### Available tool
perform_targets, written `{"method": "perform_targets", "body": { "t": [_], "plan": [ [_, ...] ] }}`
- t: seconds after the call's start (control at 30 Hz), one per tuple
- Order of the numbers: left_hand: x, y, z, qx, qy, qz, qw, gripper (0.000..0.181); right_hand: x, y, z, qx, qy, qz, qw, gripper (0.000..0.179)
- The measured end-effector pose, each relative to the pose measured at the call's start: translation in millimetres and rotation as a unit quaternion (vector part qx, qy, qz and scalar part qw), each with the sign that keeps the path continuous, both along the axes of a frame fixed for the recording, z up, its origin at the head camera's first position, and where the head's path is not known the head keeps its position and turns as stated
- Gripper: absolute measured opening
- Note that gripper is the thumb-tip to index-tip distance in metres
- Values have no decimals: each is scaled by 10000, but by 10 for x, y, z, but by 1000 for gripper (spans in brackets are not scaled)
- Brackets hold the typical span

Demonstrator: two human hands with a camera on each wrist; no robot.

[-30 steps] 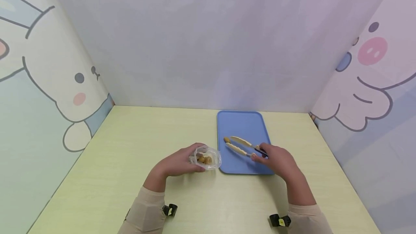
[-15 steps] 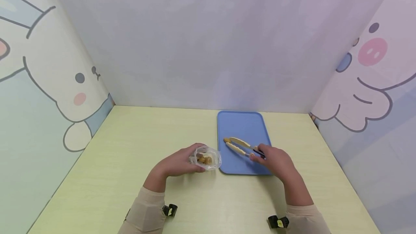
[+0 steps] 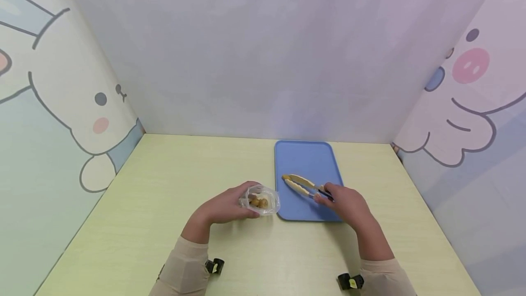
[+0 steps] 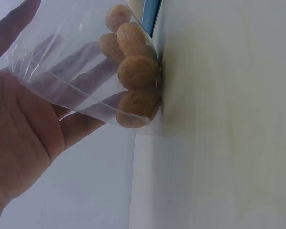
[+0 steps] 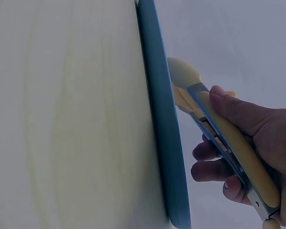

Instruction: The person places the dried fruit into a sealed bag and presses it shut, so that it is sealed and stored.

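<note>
My left hand point(image 3: 228, 204) holds a clear plastic bag point(image 3: 272, 199) by its side, thumb on one face and fingers behind the other. Several brown, wrinkled balls point(image 4: 138, 72) lie in the bag's bottom, seen through the film in the left wrist view. Just above the blue tray point(image 3: 306, 154), my right hand point(image 3: 350, 202) grips a pair of tongs point(image 5: 238, 148) with cream-coloured tips and handle covers. At the tongs' far ends, by the tray's left side, is a single brown ball point(image 3: 285, 177); whether the tips pinch it firmly I cannot tell.
Tray and bag stand side by side on a pale wood-grain table point(image 3: 197, 163). The tray has a raised rim. A grey-white wall point(image 3: 263, 58) rises behind the table, and panels with cartoon animals flank both sides.
The tongs' arms have drawn closer together around the ball. My right hand has shifted slightly left. The left hand and bag stay where they were.
</note>
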State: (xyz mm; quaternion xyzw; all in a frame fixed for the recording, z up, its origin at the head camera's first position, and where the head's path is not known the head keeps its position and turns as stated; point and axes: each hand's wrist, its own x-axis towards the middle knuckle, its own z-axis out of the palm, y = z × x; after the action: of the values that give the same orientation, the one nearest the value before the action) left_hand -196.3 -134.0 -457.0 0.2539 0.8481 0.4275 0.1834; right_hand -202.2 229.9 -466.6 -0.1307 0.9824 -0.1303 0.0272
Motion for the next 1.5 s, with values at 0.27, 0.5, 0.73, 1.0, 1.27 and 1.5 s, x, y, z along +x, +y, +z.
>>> {"method": "perform_targets", "body": {
  "t": [0.27, 0.5, 0.73, 1.0, 1.27, 1.5],
  "plan": [
    [5, 1, 2, 0, -51, 0, 10000, 69, 9, 10, 18, -70, -33, -43, 10000, 35],
    [4, -4, -7, 7, -30, -5, 10000, 68, 21, 45, 76, -209, 25, -74, 9998, 35],
    [2, -8, -6, 8, -25, -4, 10000, 68, 17, 83, 122, -369, 191, -148, 9990, 34],
    [-6, -6, 9, -27, 35, 1, 10000, 69, 10, 119, 148, -477, 294, -139, 9983, 35],
    [-2, -3, 8, 23, 12, -17, 10000, 68, 34, 149, 211, -717, 389, -100, 9966, 41],
    [-2, -2, 4, 29, -18, -22, 10000, 68, 80, 160, 296, -841, 561, -49, 9949, 39]
  ]
}}
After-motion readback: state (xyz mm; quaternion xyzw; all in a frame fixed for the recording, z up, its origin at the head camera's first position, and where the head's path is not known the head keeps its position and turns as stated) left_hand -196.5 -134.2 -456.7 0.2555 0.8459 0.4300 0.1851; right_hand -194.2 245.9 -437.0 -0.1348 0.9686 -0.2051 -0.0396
